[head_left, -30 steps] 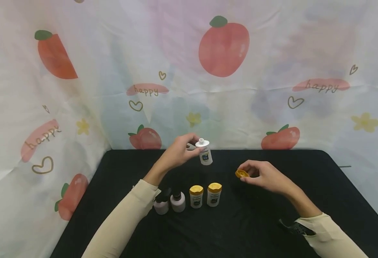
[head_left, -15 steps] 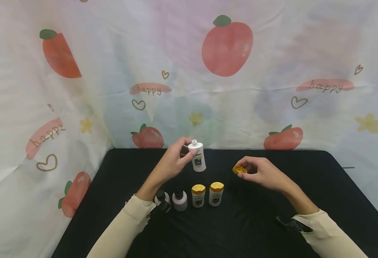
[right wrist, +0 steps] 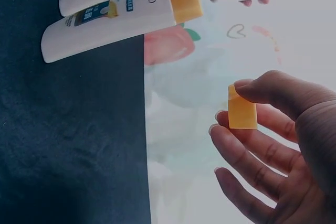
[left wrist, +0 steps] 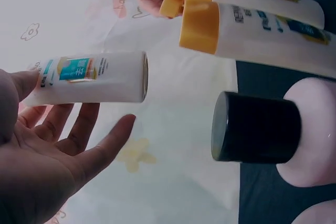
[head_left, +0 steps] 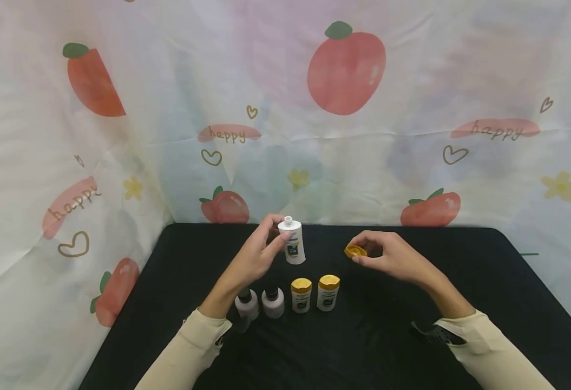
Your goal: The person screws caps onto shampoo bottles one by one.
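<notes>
In the head view the left hand [head_left: 258, 252] holds a white bottle [head_left: 292, 246] upright above the table, its bare neck on top with no cap. The left wrist view shows the thumb on one side of this bottle [left wrist: 97, 77] and fingers beneath, the little finger apart. To the right, the right hand [head_left: 394, 257] pinches a yellow cap [head_left: 355, 251] between thumb and fingers. The cap [right wrist: 242, 109] shows its side in the right wrist view. Nearer the person stand two white bottles with yellow caps, one on the left [head_left: 301, 296] and one on the right [head_left: 328, 293].
Two pale pink bottles with black tops, a left one [head_left: 247, 304] and a right one [head_left: 273, 303], stand in the same row by the left forearm. A black cloth covers the table [head_left: 363, 346]. A printed curtain [head_left: 363, 162] hangs behind it.
The left hand has moved left and lower with the white bottle, now more upright. The right hand has shifted slightly left and up with the yellow cap. The view has turned a little.
</notes>
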`<state>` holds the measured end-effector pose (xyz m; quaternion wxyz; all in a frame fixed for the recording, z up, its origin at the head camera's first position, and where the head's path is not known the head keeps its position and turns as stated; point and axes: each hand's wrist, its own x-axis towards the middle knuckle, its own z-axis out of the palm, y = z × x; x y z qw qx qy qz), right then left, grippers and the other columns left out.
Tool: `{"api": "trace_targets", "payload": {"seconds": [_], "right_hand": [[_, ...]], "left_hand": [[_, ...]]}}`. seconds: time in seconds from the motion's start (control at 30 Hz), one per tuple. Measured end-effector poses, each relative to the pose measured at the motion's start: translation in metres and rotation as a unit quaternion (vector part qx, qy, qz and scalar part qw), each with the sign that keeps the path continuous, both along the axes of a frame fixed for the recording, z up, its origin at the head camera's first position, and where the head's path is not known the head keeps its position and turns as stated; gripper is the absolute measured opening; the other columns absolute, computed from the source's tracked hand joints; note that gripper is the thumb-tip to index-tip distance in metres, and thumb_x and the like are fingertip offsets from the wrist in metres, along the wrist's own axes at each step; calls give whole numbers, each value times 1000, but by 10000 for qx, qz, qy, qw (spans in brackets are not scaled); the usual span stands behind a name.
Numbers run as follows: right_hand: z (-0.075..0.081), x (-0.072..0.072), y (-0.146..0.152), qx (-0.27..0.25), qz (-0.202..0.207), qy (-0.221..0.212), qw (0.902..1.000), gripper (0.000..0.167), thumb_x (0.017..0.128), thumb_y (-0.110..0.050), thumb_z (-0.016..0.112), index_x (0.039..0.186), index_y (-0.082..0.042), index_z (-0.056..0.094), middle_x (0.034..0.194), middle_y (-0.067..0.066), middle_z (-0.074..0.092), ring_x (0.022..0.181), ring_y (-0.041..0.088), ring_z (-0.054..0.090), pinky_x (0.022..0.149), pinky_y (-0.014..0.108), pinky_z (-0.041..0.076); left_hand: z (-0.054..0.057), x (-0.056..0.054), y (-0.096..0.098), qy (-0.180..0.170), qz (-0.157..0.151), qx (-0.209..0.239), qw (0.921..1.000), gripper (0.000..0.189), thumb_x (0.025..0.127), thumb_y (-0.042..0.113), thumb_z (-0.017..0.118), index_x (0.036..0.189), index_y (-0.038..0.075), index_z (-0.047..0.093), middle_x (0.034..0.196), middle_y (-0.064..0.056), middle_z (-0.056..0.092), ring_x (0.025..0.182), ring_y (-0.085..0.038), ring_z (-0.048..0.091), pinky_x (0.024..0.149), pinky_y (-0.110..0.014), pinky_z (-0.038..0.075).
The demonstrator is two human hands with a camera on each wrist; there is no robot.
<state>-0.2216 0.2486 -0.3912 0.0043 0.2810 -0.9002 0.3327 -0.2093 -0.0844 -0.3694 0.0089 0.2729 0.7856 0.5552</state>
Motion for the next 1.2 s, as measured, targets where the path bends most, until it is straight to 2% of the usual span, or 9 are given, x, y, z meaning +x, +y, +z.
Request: {"api": "trace_targets", "payload": {"seconds": [0.23,0.4,0.47,0.57,0.77,0.9,1.07,1.2], "right_hand": [[5,-2,-5,31,11,7,10000,29,90,-23,80,116,-22,69,97,-10,68,81,13,65,69,29,53],[7,-2,-8,23,30,5,10000,28,90,-25,80,116,-24,69,98,-11,68,82,10,65,69,29,54],[8,-2,-10,16,34,6,10000,28,90,-24,80,116,-24,69,98,-11,69,81,8,65,69,29,54],[8,-3,-11,7,42,19,10000,28,90,-24,80,116,-24,69,98,-10,69,81,7,64,69,30,54],[8,-3,-13,-3,89,50,9999,28,90,-27,79,117,-24,69,98,-11,69,82,7,64,71,30,55],[9,-4,-14,-5,94,85,9999,28,91,-27,79,117,-25,69,99,-11,69,82,7,64,72,30,55],[11,-5,-16,-41,127,100,9999,28,91,-26,79,117,-23,70,100,-10,69,84,7,64,73,31,55],[12,-5,-19,-59,167,61,9998,28,92,-27,78,119,-24,70,101,-10,69,86,7,65,74,33,55]], "left_hand": [[-2,4,-2,-199,-95,105,9997,31,111,21,42,139,10,36,128,-14,53,117,-29,56,93,-50,54],[-2,5,-3,-545,-281,247,9978,32,111,23,38,141,14,29,135,-18,50,127,-36,53,95,-58,54],[-2,6,-3,-687,-347,331,9965,32,111,23,37,142,15,28,136,-19,48,129,-38,53,94,-58,55],[-2,5,-3,-711,-375,449,9958,33,111,23,36,142,14,27,136,-19,48,127,-39,54,91,-55,57],[-4,5,-2,-731,-209,694,9947,38,111,30,39,144,16,29,136,-18,58,125,-34,57,88,-51,58],[-6,7,-2,-767,-15,810,9938,38,110,32,42,145,18,33,135,-13,62,122,-29,59,86,-48,58],[-8,12,-4,-745,183,800,9938,36,109,29,49,142,18,41,133,-5,65,118,-25,61,85,-44,56],[-9,16,-6,-737,323,795,9936,37,106,24,55,140,15,46,132,-6,66,116,-25,61,83,-40,55]]}}
